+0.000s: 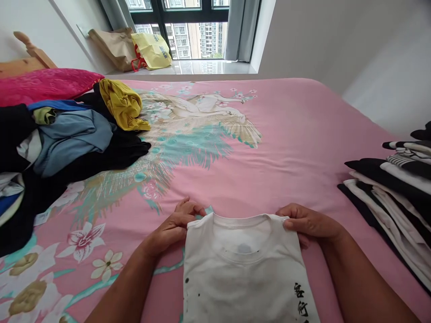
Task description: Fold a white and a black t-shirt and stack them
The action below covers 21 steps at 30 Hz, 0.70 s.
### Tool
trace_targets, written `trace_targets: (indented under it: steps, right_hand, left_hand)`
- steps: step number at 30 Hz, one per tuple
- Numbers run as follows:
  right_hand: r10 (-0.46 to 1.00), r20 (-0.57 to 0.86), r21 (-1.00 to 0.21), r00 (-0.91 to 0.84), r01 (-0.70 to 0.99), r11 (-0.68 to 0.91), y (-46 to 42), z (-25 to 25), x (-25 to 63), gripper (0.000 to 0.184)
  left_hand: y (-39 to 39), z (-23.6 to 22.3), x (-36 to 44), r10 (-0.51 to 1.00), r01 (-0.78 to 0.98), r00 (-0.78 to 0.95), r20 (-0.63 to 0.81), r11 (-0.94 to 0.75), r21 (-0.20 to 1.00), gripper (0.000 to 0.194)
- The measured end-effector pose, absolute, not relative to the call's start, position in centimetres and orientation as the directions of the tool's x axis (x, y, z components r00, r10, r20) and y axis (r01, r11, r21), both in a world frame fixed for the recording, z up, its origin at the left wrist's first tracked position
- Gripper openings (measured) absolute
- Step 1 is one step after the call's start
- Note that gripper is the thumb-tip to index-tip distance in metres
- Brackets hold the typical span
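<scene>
A white T-shirt (242, 278), folded narrow, lies on the bed in front of me with its round collar facing away. Black characters run down its right side, and a few dark specks show on the left; its lower part is out of frame. My left hand (177, 222) is closed at the left shoulder corner, fingers curled at the fabric's edge. At the opposite shoulder, my right hand (311, 223) pinches the cloth, thumb on top and fingers partly underneath.
A pink bedsheet (296, 134) with printed birds and flowers covers the bed. Rumpled clothes (74, 139) are heaped at left beside a magenta pillow (50, 85). Stacked folded clothes (397, 202) stand at right. Brown (114, 47) and yellow bags (153, 51) sit on the windowsill.
</scene>
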State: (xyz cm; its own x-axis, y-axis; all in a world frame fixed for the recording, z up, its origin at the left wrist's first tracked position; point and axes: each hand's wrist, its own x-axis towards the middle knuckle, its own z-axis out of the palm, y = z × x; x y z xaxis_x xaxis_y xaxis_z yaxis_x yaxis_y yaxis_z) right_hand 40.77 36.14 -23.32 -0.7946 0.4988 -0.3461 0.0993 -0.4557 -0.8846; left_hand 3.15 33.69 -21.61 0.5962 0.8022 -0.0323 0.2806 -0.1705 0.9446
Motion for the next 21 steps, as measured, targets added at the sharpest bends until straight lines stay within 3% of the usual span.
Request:
trace_targets:
  steps: [7,13,21]
  right_hand:
    - [0.622,-0.396,-0.908,-0.675,0.188,-0.374,35.9,-23.1,41.5,0.045]
    - [0.613,-0.424,-0.899,-0.667,0.23,-0.372,35.9,-23.1,41.5,0.042]
    - [0.607,-0.44,-0.894,-0.662,0.256,-0.368,36.1,-23.0,41.5,0.042]
  left_hand:
    - [33.6,-22.3,2.6,0.877,0.136,0.479,0.019,-0.096,0.986,0.01]
    - [33.7,-21.9,2.2,0.858,0.344,0.514,0.005,-0.212,0.915,0.02]
    - [33.8,-21.4,2.1,0.845,0.439,0.533,-0.038,-0.238,0.867,0.027]
